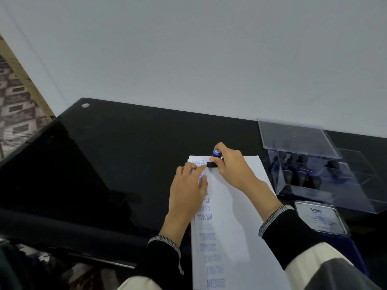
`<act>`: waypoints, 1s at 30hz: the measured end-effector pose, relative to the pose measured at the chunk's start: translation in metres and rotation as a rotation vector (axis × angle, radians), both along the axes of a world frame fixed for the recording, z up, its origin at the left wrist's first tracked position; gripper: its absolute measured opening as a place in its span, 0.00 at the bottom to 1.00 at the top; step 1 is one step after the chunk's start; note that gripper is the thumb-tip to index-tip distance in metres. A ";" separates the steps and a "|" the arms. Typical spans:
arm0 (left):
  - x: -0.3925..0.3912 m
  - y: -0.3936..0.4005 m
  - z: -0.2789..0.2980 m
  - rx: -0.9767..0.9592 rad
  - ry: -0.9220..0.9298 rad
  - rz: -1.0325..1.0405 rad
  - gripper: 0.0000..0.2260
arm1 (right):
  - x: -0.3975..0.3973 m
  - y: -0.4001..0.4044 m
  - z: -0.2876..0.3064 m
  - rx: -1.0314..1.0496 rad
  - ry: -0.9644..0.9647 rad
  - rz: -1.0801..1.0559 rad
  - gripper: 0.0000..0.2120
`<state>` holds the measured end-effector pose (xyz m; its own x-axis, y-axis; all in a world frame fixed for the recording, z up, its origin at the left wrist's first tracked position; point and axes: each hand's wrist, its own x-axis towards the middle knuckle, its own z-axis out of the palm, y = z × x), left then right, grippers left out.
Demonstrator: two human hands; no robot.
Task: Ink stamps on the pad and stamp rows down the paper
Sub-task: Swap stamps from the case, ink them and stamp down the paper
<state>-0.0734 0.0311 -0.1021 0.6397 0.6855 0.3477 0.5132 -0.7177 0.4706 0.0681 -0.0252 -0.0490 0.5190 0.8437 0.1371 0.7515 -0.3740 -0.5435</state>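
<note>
At the paper's (234, 216) far end, right hand (232, 166) fingers curled round the blue-topped stamp (214, 159) pressed beside "SAMPLE", left hand (188, 189) flat on the sheet — first column stamped, second barely begun.

Both hands forward, close together.
Left hand (188, 191): palm down, fingers extended and flat. Right hand (232, 168): fingers curled in a grip, wrist angled inward toward the left.

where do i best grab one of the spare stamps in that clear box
By its rounded black knob, coming straight down from above. The spare stamps stand upright and close together inside the clear box, whose lid is raised, so only the tops are free for fingers to pinch; the walls block any side approach.
</note>
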 end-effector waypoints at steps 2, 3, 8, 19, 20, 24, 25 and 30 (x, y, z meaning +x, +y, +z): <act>0.000 0.000 -0.001 -0.016 -0.003 0.003 0.17 | 0.000 0.000 -0.001 0.001 -0.002 -0.009 0.09; 0.000 0.000 -0.001 -0.021 -0.001 0.006 0.17 | 0.000 0.000 -0.002 -0.001 -0.002 -0.011 0.10; 0.002 0.000 -0.003 -0.039 0.006 0.028 0.17 | 0.000 0.001 -0.005 -0.017 -0.003 -0.021 0.12; 0.000 0.000 -0.002 -0.059 0.005 0.020 0.16 | -0.001 0.001 -0.011 -0.021 -0.065 -0.038 0.13; 0.000 0.000 -0.001 -0.058 0.003 0.020 0.16 | -0.002 0.000 -0.012 -0.017 -0.079 -0.045 0.13; 0.000 0.000 -0.001 -0.055 -0.003 0.013 0.16 | -0.006 -0.002 -0.016 0.023 -0.099 -0.070 0.14; 0.000 0.000 -0.001 -0.057 -0.005 0.014 0.16 | -0.006 -0.002 -0.017 0.032 -0.094 -0.073 0.14; 0.000 -0.002 0.000 -0.066 -0.009 0.012 0.18 | -0.005 0.001 -0.015 0.023 -0.073 -0.072 0.15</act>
<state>-0.0734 0.0296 -0.1023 0.6279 0.7150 0.3074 0.5172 -0.6785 0.5216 0.0627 -0.0239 -0.0637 0.5664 0.8007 0.1954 0.7609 -0.4169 -0.4972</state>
